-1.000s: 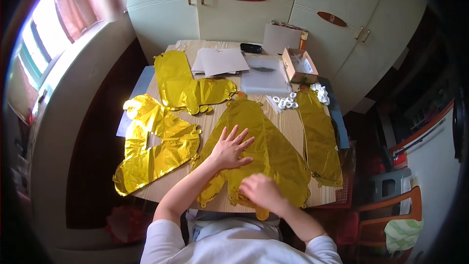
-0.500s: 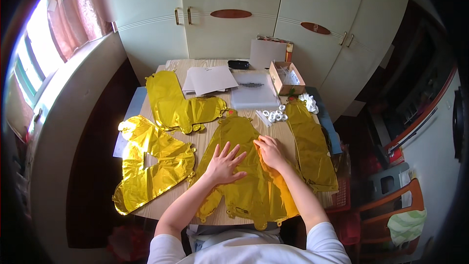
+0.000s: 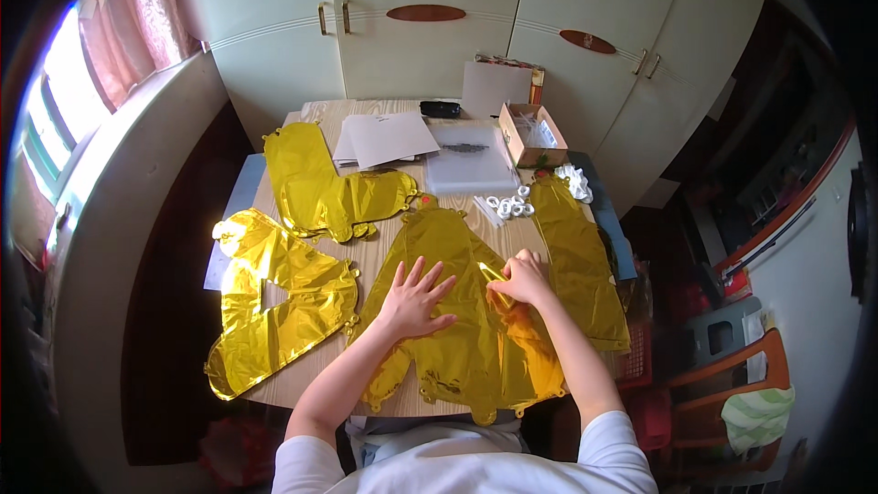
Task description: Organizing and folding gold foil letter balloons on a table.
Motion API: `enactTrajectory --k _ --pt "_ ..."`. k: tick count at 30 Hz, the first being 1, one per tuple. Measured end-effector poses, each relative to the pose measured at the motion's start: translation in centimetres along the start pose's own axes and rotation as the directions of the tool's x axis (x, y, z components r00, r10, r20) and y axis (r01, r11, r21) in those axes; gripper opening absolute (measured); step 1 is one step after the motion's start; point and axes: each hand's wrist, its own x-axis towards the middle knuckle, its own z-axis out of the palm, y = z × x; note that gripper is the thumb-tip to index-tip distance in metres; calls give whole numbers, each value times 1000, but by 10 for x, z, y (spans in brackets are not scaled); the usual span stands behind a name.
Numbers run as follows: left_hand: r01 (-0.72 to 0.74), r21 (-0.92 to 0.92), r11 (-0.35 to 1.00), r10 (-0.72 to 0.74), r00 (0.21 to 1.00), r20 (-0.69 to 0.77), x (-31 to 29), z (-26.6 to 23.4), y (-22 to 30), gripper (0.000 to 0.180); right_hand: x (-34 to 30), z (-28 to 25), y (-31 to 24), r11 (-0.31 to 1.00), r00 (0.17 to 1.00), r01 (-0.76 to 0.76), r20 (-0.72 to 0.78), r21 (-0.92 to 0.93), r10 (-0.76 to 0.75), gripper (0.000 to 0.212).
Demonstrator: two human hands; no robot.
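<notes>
Gold foil sheet (image 3: 464,325) lies under the left hand (image 3: 412,304), fingers spread, while the right hand (image 3: 523,280), fingers closed, pinches its edge.

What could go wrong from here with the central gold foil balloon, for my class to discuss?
The right hand pinches a lifted edge of the central gold foil balloon, so the foil might crease or tear there. The left hand lies flat on it; if that hand lifted, the balloon could slide. Its lower end reaches the near edge of the table, where it might snag.
</notes>
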Motion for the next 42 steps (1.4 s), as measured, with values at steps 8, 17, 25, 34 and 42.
enactTrajectory --k 8,17,25,34,42 --pt "5 -3 1000 -5 1000 -8 -1 0 -1 78 -23 -6 3 988 990 129 -75 89 -122 67" --pt "3 3 1000 -3 1000 -4 0 2 0 78 -43 15 14 840 848 527 -15 126 -530 51" --pt "11 79 997 -15 999 46 -1 3 -2 79 -39 40 2 802 801 591 -182 87 -570 44" --pt "7 -1 1000 -7 1000 -6 -1 2 -1 78 -37 38 4 836 833 543 -80 -74 -548 50" --pt "-5 7 1000 5 1000 -3 -1 -1 -1 73 -36 44 -1 825 835 544 -3 -155 -551 57"
